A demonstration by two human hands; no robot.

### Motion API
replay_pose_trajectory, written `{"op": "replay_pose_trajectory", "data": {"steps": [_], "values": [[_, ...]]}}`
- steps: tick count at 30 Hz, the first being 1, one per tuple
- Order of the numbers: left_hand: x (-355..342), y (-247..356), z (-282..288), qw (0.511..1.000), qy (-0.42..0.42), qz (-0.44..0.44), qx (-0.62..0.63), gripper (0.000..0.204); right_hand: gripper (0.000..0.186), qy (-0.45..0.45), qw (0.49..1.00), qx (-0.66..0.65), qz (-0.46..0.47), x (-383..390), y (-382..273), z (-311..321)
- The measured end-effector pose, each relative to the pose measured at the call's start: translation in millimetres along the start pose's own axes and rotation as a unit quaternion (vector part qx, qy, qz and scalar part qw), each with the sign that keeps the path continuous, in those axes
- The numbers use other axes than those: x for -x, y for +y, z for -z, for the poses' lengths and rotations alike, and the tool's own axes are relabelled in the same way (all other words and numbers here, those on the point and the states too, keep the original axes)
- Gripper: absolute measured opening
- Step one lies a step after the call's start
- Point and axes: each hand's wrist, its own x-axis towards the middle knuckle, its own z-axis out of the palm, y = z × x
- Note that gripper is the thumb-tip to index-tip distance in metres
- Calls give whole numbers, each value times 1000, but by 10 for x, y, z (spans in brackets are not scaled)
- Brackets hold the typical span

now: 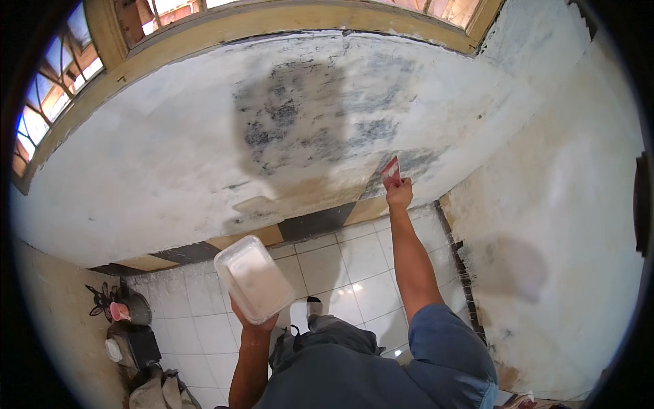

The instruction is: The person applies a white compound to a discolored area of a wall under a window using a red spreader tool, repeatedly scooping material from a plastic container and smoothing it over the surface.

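Right hand point(400, 194), one: fingers closed on the handle of a red scraper point(391, 172), located beyond and right of the tray, its blade at the wall; contact or small gap cannot be told. Left hand point(262, 326), one: clasping the near end of a white plastic tray point(285, 290), most fingers hidden beneath it. Around: tray covers part of the white tiled floor point(361, 255) and of the tile border point(317, 221), which shows at least three dark blocks beyond and left of the tray. Whitish wall point(170, 163), beyond the tray, with dark grey patches and a cast shadow; above it a yellowish window frame point(306, 19), cut off at top. Left of the tray, in the corner: one pink cup point(120, 311), one dark bucket point(139, 309), one black boxy item point(143, 344) of unclear kind, and one greyish cloth heap point(160, 392), cut off below. Nearer than the tray: grey-blue clothing point(340, 375); one foot point(313, 307) showing, right of the tray. Tray contents: pale, hard to make out.
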Motion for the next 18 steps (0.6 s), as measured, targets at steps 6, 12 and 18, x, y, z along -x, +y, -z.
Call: {"op": "replay_pose_trajectory", "data": {"steps": [6, 12, 18], "values": [[115, 110, -132, 996, 66, -29, -53, 54, 36, 2, 987, 110, 117, -75, -165, -313], [215, 151, 162, 989, 122, -52, -59, 58, 43, 2, 984, 83, 155, 523, -335, -847], [252, 156, 51, 990, 128, -45, -28, 62, 53, -11, 980, -17, 200, 1596, -805, -1311]]}}
